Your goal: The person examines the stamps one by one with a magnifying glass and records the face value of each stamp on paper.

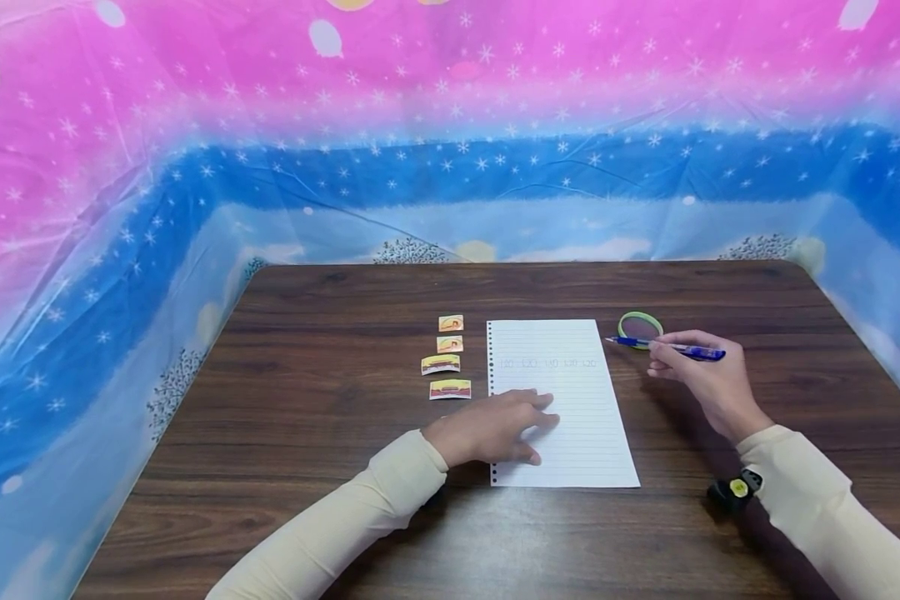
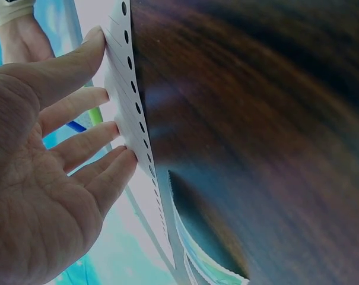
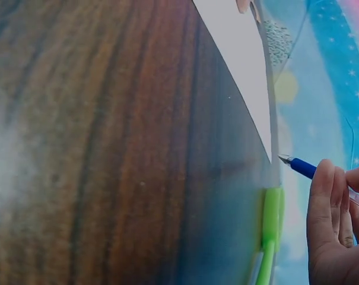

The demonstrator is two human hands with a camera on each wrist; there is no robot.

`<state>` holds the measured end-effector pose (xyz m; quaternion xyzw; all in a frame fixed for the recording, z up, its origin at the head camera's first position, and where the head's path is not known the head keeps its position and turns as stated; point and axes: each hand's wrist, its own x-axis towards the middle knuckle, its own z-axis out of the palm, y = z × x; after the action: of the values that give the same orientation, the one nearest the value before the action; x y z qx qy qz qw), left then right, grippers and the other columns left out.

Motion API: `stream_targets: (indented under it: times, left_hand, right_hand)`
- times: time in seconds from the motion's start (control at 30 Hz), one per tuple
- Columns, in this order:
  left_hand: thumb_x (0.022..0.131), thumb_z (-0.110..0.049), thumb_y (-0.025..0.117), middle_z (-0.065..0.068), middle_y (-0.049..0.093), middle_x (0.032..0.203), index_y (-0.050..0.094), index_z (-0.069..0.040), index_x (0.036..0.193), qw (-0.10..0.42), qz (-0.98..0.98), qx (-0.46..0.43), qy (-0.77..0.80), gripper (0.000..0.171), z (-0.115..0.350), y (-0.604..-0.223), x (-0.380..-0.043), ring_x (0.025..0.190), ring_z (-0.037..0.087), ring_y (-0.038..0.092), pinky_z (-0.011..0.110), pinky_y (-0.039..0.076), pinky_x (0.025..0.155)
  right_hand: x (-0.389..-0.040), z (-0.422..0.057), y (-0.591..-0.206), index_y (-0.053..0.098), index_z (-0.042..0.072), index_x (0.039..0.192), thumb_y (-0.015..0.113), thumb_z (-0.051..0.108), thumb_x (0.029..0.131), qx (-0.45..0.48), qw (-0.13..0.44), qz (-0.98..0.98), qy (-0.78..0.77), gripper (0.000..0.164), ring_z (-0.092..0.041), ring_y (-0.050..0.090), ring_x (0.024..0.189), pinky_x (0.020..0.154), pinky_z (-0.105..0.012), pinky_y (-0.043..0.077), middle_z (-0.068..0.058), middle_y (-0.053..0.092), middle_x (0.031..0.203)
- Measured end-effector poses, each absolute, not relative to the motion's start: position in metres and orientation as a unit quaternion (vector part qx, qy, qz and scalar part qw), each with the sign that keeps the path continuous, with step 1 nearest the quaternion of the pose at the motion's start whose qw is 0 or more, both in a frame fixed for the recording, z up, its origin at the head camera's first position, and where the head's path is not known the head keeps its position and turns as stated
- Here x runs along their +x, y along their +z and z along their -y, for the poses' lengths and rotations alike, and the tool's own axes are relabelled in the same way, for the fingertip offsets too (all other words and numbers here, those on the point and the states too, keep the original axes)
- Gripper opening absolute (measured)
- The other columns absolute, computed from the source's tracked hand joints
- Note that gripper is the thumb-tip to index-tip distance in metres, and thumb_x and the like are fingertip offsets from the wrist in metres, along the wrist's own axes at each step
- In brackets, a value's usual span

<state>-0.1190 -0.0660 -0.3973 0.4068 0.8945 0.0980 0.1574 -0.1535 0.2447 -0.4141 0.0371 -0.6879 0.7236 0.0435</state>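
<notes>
A lined sheet of paper (image 1: pixel 562 442) with punched holes along its left edge lies on the table, a row of handwritten numbers across its upper part. On its lower left rests my left hand (image 1: pixel 498 425), fingers spread and fairly straight; the left wrist view shows the fingertips (image 2: pixel 127 155) touching the page. To the right of the sheet, my right hand (image 1: pixel 708 375) pinches a blue pen (image 1: pixel 633 342), its tip pointing left just past the paper's edge. Behind the pen lies a green ring-shaped band (image 1: pixel 640 315), partly covered by pen and hand.
Left of the sheet, several small printed paper pieces stand in a column, among them an orange one (image 1: pixel 451 323) and a yellow-and-red one (image 1: pixel 450 390). The dark wooden table (image 1: pixel 307 375) has a patterned cloth (image 1: pixel 420 167) hung behind it and at the sides.
</notes>
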Motion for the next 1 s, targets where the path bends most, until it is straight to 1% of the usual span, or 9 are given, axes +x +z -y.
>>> stream_targets:
  times: [0.17, 0.23, 0.37, 0.5, 0.57, 0.73, 0.8, 0.87, 1.0]
  left_hand:
    - [0.092, -0.029, 0.076, 0.009, 0.041, 0.158, 0.056, -0.012, 0.146, 0.159, -0.895, 0.405, 0.097, 0.060, 0.066, -0.397, -0.119, 0.148, 0.024, 0.034, 0.031, 0.030, 0.118]
    - [0.092, -0.029, 0.077, 0.009, 0.041, 0.158, 0.056, -0.012, 0.146, 0.159, -0.896, 0.404, 0.097, 0.060, 0.066, -0.397, -0.119, 0.148, 0.024, 0.035, 0.031, 0.031, 0.118]
    - [0.092, -0.029, 0.077, 0.009, 0.042, 0.158, 0.056, -0.013, 0.146, 0.159, -0.896, 0.404, 0.097, 0.060, 0.066, -0.396, -0.118, 0.148, 0.024, 0.035, 0.030, 0.031, 0.118]
    - [0.092, -0.029, 0.077, 0.009, 0.043, 0.157, 0.057, -0.012, 0.146, 0.159, -0.895, 0.405, 0.097, 0.060, 0.066, -0.396, -0.118, 0.148, 0.024, 0.035, 0.031, 0.031, 0.118]
    - [0.092, -0.028, 0.077, 0.009, 0.042, 0.157, 0.056, -0.012, 0.146, 0.159, -0.895, 0.405, 0.097, 0.060, 0.066, -0.396, -0.118, 0.148, 0.024, 0.035, 0.031, 0.031, 0.118]
    - [0.092, -0.029, 0.077, 0.009, 0.042, 0.158, 0.056, -0.012, 0.146, 0.161, -0.895, 0.403, 0.098, 0.060, 0.066, -0.396, -0.118, 0.148, 0.024, 0.035, 0.031, 0.030, 0.118]
    - [0.092, -0.029, 0.076, 0.009, 0.041, 0.158, 0.056, -0.012, 0.146, 0.162, -0.895, 0.403, 0.098, 0.060, 0.066, -0.396, -0.118, 0.148, 0.024, 0.034, 0.031, 0.031, 0.118]
    - [0.092, -0.029, 0.076, 0.009, 0.041, 0.158, 0.056, -0.012, 0.146, 0.163, -0.895, 0.403, 0.098, 0.060, 0.066, -0.396, -0.118, 0.148, 0.024, 0.034, 0.031, 0.031, 0.118]
    - [0.093, -0.029, 0.076, 0.008, 0.041, 0.158, 0.056, -0.012, 0.146, 0.164, -0.894, 0.404, 0.100, 0.060, 0.066, -0.396, -0.119, 0.148, 0.023, 0.034, 0.032, 0.031, 0.118]
  right_hand:
    - [-0.153, -0.245, -0.416, 0.059, -0.020, 0.114, 0.074, 0.009, 0.093, 0.015, 0.039, 0.686, 0.726, 0.039, -0.019, 0.075, 0.077, 0.076, -0.034, 0.060, -0.010, 0.076, 0.088]
    - [-0.152, -0.245, -0.416, 0.058, -0.020, 0.113, 0.074, 0.009, 0.093, 0.011, 0.034, 0.681, 0.731, 0.039, -0.020, 0.076, 0.078, 0.076, -0.035, 0.060, -0.012, 0.076, 0.089]
    - [-0.151, -0.246, -0.418, 0.062, -0.018, 0.110, 0.077, 0.007, 0.090, 0.005, 0.040, 0.683, 0.729, 0.036, -0.023, 0.076, 0.076, 0.074, -0.036, 0.060, -0.013, 0.076, 0.090]
    - [-0.149, -0.249, -0.421, 0.065, -0.021, 0.112, 0.080, 0.005, 0.087, -0.002, 0.057, 0.696, 0.716, 0.038, -0.023, 0.076, 0.074, 0.071, -0.035, 0.060, -0.008, 0.077, 0.090]
    - [-0.149, -0.251, -0.421, 0.066, -0.021, 0.112, 0.080, 0.005, 0.087, -0.003, 0.064, 0.718, 0.693, 0.039, -0.021, 0.076, 0.073, 0.069, -0.032, 0.060, -0.004, 0.077, 0.089]
    - [-0.147, -0.254, -0.421, 0.072, -0.014, 0.108, 0.079, 0.018, 0.090, -0.014, 0.077, 0.821, 0.565, 0.037, -0.015, 0.074, 0.067, 0.064, -0.023, 0.059, 0.006, 0.075, 0.084]
    - [-0.146, -0.254, -0.421, 0.074, -0.010, 0.105, 0.080, 0.023, 0.090, -0.021, 0.073, 0.854, 0.515, 0.037, -0.013, 0.072, 0.065, 0.060, -0.022, 0.057, 0.005, 0.074, 0.081]
    - [-0.144, -0.254, -0.420, 0.076, -0.007, 0.102, 0.079, 0.026, 0.090, -0.025, 0.062, 0.875, 0.479, 0.035, -0.013, 0.070, 0.063, 0.056, -0.024, 0.055, -0.001, 0.073, 0.078]
    - [-0.142, -0.250, -0.419, 0.077, -0.004, 0.098, 0.079, 0.030, 0.090, -0.027, 0.036, 0.903, 0.427, 0.035, -0.014, 0.066, 0.062, 0.053, -0.028, 0.052, -0.008, 0.072, 0.077]
